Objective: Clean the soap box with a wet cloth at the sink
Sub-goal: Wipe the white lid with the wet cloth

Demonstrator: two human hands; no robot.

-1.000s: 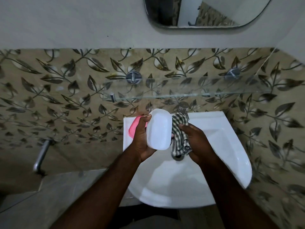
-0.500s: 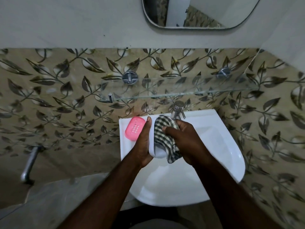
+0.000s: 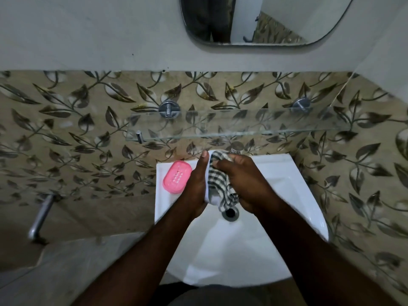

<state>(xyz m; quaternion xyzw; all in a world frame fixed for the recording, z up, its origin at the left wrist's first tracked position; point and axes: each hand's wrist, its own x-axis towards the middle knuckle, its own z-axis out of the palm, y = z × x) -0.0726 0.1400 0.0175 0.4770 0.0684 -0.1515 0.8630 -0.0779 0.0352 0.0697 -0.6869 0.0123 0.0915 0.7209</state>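
My left hand [image 3: 196, 186] grips the white soap box lid [image 3: 207, 196] upright over the white sink [image 3: 287, 191]; only a thin white edge of it shows. My right hand [image 3: 245, 184] presses a black-and-white checked cloth [image 3: 219, 184] against the lid, covering most of it. The cloth's loose end hangs down over the drain [image 3: 230, 214]. The pink soap box tray [image 3: 177, 176] lies on the sink's back-left ledge, just left of my left hand.
A glass shelf [image 3: 238, 124] juts out from the leaf-patterned tiles above the sink, with the tap [image 3: 235, 149] mostly hidden behind my hands. A mirror [image 3: 260, 21] hangs higher up. A metal pipe [image 3: 40, 219] sticks out at the lower left.
My right hand brought the cloth from beside the white lid onto its face, and it now covers the lid down toward the drain. The pink tray has come into full view.
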